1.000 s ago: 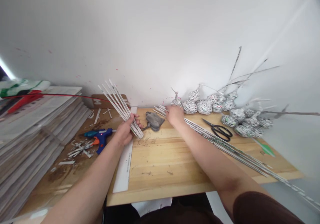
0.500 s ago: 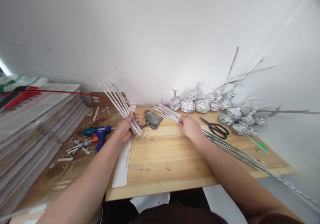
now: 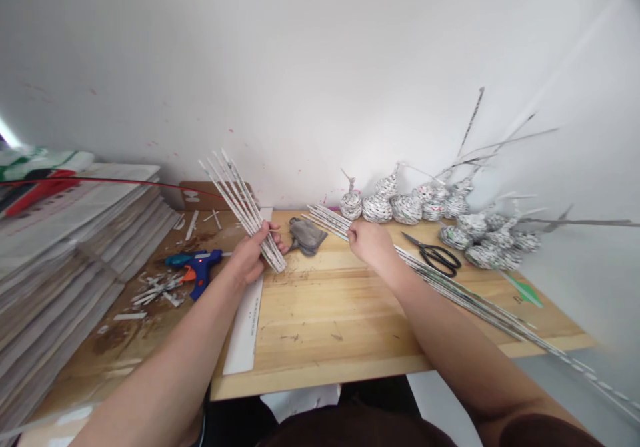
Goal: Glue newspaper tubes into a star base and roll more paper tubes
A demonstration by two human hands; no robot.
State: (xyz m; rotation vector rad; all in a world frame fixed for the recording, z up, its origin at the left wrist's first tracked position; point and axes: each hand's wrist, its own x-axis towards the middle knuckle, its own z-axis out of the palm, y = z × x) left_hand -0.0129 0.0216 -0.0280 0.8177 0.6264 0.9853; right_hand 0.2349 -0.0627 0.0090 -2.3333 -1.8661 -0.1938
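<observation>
My left hand (image 3: 255, 254) is closed around the lower end of several rolled newspaper sticks (image 3: 235, 194), which fan out upward and away from me. On the right, my right hand (image 3: 371, 242) has its fingers pinched together at a loose bundle of long newspaper sticks (image 3: 450, 294) lying slantwise over the wooden board (image 3: 320, 327). How many sticks its fingertips grip is hidden. Black-handled scissors (image 3: 434, 255) lie just right of that hand. Between both hands sits a crumpled grey cloth-like object (image 3: 307, 235).
Woven newspaper gourd shapes (image 3: 406, 208) stand along the wall, some with long stick ends poking out. A blue glue gun (image 3: 203, 270), paper scraps (image 3: 157, 288) and a tall paper stack (image 3: 75, 280) are at left. A white strip (image 3: 244, 334) lies along the board's left side.
My right hand has shifted slightly left along the bundle, its fingers more curled. My left hand still holds its sticks in nearly the same place.
</observation>
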